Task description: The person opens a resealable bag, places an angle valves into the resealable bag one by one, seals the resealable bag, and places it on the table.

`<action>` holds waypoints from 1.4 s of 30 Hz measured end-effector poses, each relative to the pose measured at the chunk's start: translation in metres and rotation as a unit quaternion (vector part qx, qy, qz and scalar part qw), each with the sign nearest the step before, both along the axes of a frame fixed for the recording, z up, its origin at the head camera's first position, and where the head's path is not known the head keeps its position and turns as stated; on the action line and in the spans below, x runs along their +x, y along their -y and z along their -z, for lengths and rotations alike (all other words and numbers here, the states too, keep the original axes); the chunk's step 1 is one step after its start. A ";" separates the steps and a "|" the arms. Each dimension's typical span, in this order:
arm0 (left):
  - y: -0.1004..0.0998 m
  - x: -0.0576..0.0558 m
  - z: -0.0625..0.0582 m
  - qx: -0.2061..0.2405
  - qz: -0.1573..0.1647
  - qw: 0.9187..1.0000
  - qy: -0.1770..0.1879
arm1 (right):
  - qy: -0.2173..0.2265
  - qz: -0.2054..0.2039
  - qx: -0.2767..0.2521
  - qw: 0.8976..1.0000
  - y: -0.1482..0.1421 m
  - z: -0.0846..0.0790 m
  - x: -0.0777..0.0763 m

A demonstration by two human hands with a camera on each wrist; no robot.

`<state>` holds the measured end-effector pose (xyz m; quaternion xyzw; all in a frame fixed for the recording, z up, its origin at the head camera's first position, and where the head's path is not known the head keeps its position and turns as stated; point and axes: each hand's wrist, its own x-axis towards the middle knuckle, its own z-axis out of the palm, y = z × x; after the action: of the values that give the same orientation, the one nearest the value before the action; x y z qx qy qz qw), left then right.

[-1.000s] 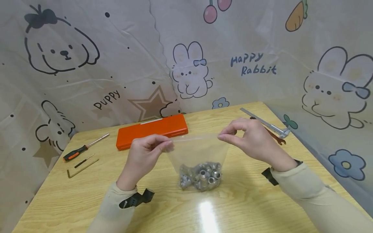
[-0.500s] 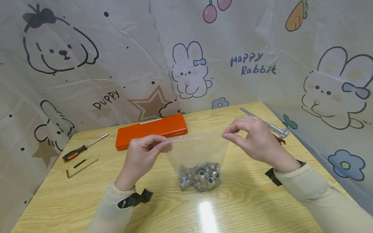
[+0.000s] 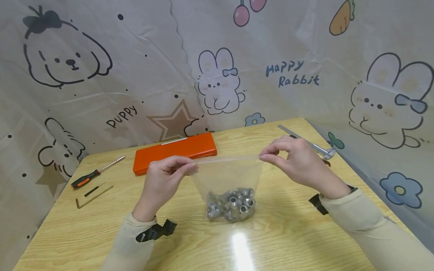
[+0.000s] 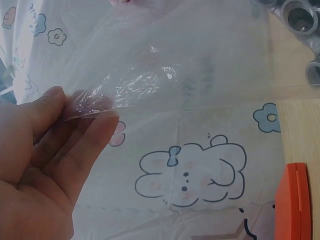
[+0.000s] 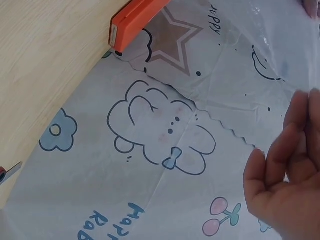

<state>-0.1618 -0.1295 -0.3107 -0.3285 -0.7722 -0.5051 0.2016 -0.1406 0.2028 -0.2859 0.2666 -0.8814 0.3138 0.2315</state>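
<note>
A clear zip bag (image 3: pixel 227 175) hangs between both hands, its top edge stretched nearly level. Several silvery metal pipe fittings (image 3: pixel 234 203) lie heaped in the bottom of it, at the tabletop. My left hand (image 3: pixel 166 184) pinches the bag's top left corner between thumb and fingers; the left wrist view shows that hand (image 4: pixel 55 145) with the clear film (image 4: pixel 150 75) in its grip. At the opposite top corner my right hand (image 3: pixel 296 162) pinches with thumb and forefinger. In the right wrist view, the right hand (image 5: pixel 287 165) is partly cut off at the edge.
An orange case (image 3: pixel 176 150) lies behind the bag. To the left are a screwdriver (image 3: pixel 98 173), a thin black tool (image 3: pixel 96 188) and a hex key (image 3: pixel 95 196). A caliper (image 3: pixel 318 147) lies at the back right, near a reddish-brown tool mostly hidden by the right hand.
The right hand has moved slightly right, pulling the bag's top edge tauter. Both hands keep their pinch. The head view has shifted a little.
</note>
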 end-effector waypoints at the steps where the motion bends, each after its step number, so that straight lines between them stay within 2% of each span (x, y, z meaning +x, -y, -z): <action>1: 0.000 0.001 0.000 -0.001 -0.002 1.000 -0.001 | -0.008 0.006 0.000 1.000 0.001 0.000 0.000; 5: -0.002 0.004 -0.001 -0.001 0.008 1.000 -0.019 | -0.044 0.031 -0.012 0.998 0.008 -0.001 0.005; 10: -0.001 0.011 -0.005 0.003 0.034 0.998 -0.058 | -0.059 0.042 -0.035 0.997 0.012 -0.004 0.017; 13: 0.001 0.022 -0.013 0.002 0.048 0.997 -0.066 | -0.053 0.038 -0.042 0.997 0.011 -0.008 0.030; 16: 0.002 0.036 -0.023 0.009 0.075 0.996 -0.056 | -0.040 0.036 -0.055 0.997 0.008 -0.015 0.047; 18: 0.003 0.044 -0.028 0.020 0.103 0.994 -0.035 | -0.020 0.028 -0.073 0.997 0.007 -0.020 0.057; 21: 0.005 0.051 -0.033 0.045 0.147 0.988 0.017 | 0.026 0.011 -0.096 0.995 0.005 -0.026 0.068; 23: 0.005 0.052 -0.032 0.055 0.161 0.983 0.074 | 0.071 0.000 -0.107 0.992 0.004 -0.028 0.070; 25: 0.004 0.049 -0.027 0.056 0.155 0.975 0.146 | 0.121 -0.003 -0.103 0.987 0.002 -0.026 0.068; 27: 0.003 0.041 -0.018 0.048 0.128 0.966 0.218 | 0.173 0.001 -0.096 0.980 0.001 -0.021 0.059; 28: 0.002 0.032 -0.012 0.043 0.111 0.960 0.254 | 0.199 0.008 -0.090 0.976 0.000 -0.017 0.050; 30: 0.000 0.011 0.002 0.034 0.080 0.946 0.312 | 0.243 0.027 -0.072 0.967 0.000 -0.008 0.029; 33: -0.006 -0.026 0.023 0.028 0.046 0.927 0.372 | 0.298 0.051 -0.051 0.952 0.000 0.009 -0.011; 37: -0.013 -0.072 0.053 0.011 0.024 0.900 0.435 | 0.375 0.045 -0.050 0.925 -0.003 0.038 -0.066; 40: -0.019 -0.099 0.073 -0.021 -0.001 0.888 0.460 | 0.423 0.034 -0.056 0.904 -0.004 0.060 -0.100; 42: -0.023 -0.111 0.082 -0.042 -0.021 0.882 0.470 | 0.439 0.034 -0.048 0.896 -0.005 0.072 -0.117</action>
<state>-0.2730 -0.1068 -0.3924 -0.0449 -0.8037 -0.5626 -0.1884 -0.2579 0.2078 -0.3581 0.0600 -0.8859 0.4326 -0.1562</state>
